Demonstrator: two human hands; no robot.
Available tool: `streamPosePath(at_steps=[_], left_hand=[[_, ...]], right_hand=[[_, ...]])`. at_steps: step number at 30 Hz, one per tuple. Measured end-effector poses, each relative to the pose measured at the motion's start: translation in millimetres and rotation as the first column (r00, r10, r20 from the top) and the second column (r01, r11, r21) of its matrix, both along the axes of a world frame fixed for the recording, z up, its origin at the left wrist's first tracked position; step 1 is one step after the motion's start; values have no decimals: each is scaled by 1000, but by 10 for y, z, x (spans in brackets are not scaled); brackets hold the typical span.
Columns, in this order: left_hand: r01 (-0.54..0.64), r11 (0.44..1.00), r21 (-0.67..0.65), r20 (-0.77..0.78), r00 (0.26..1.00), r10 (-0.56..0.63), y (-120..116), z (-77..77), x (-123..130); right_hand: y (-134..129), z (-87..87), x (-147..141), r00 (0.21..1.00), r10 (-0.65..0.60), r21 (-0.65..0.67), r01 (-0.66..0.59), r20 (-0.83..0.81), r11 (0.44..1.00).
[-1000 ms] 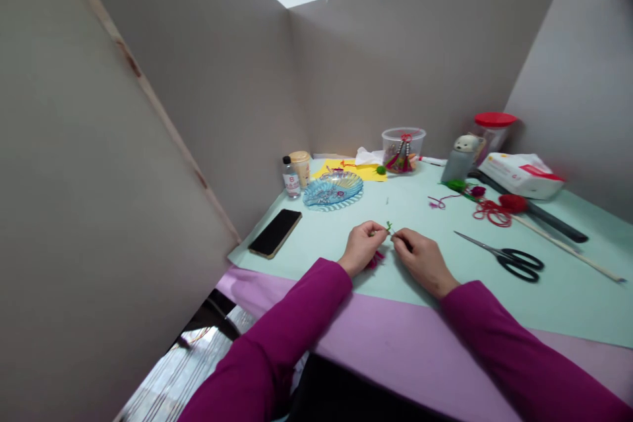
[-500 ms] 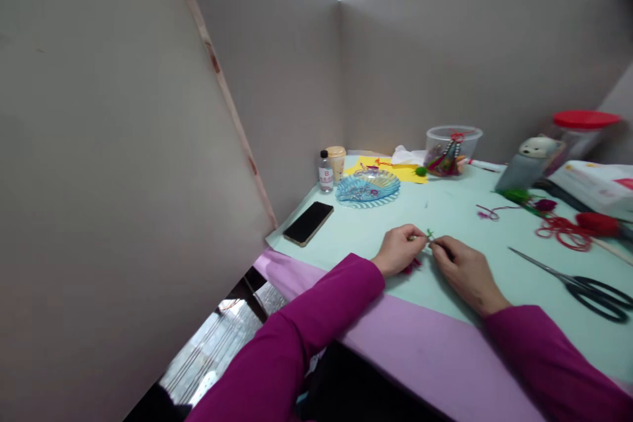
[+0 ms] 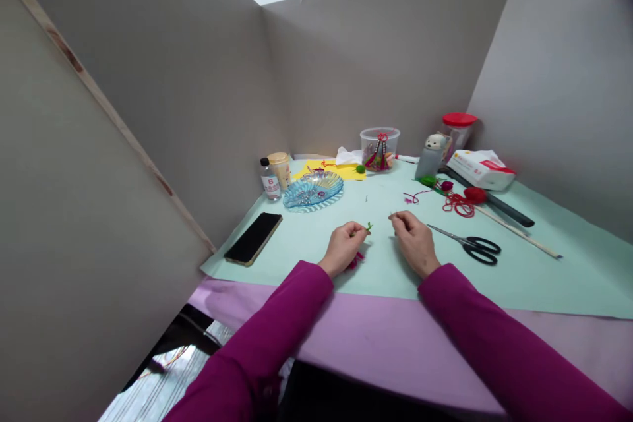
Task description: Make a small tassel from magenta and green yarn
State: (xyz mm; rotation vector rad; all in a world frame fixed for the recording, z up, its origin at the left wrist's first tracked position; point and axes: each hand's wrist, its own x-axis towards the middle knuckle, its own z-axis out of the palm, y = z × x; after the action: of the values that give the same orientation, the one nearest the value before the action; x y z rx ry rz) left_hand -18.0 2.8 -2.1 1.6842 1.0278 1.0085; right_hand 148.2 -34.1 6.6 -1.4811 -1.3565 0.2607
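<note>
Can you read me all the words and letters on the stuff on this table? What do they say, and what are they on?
"B": the big letter on the label of the small plastic bottle.
The smaller print below it on that label is too small to read.
The red print on the white packet is too small to read.

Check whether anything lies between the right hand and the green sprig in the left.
Nothing visible: only mint-green sheet lies between the right hand and the green sprig in the left hand. The magenta tuft lies below that hand.
</note>
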Motion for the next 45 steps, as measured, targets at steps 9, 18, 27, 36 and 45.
streamPosePath(at_steps=[9, 18, 27, 36, 45], left_hand=[[-2, 1000, -27, -7, 1000, 2, -21, 27, -10], [-15, 999, -29, 36, 999, 16, -24, 45, -2], [4, 994, -111, 33, 999, 0, -55, 66, 1], [0, 998, -60, 5, 1000, 0, -31, 60, -6], [9, 998, -58, 24, 1000, -7, -40, 42, -5]], right_hand=[[-48, -71, -204, 928, 242, -83, -228, 284, 970], [-58, -44, -184, 919, 236, -82, -221, 317, 972], [-43, -69, -184, 918, 206, -63, -197, 339, 978], [-36, -49, -144, 960, 110, 8, -116, 257, 993], [-51, -74, -207, 902, 228, -68, -218, 367, 974]])
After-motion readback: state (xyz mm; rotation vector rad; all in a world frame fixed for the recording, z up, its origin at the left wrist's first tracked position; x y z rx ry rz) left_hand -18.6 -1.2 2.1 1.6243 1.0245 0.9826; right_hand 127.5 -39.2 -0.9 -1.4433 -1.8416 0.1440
